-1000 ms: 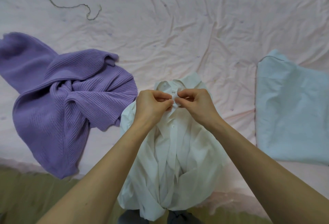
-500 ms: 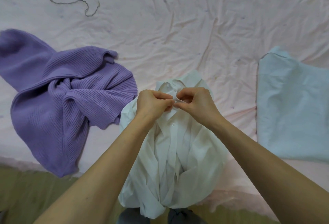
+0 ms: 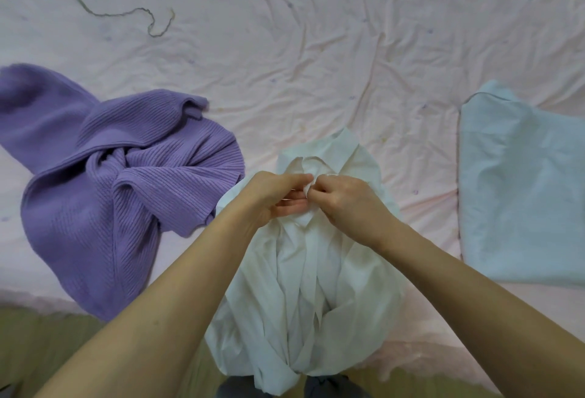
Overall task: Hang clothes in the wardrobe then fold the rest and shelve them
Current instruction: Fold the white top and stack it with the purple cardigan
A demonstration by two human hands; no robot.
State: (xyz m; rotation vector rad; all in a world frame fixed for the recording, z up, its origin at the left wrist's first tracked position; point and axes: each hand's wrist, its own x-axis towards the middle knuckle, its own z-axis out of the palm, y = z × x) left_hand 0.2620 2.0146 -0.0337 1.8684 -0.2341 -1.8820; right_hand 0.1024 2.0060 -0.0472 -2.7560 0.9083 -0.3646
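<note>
Now buttoning the white shirt [image 3: 304, 271] at its collar.

Left hand [image 3: 269, 198] and right hand [image 3: 345, 201] both pinch the collar edges, fingertips meeting. Below the grip the shirt lies on the pink sheet [image 3: 316, 49]. I think it is best to hold both edges flat and taut, and push the button slowly.

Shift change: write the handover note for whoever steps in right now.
Left hand and right hand both pinch the white shirt at its collar placket, apparently working a top button. The shirt lies on the pink sheet, hem over the near edge. Purple sweater lies crumpled to the left; light blue garment lies flat to the right. Nothing visibly hung or shelved yet; all three garments remain.
</note>
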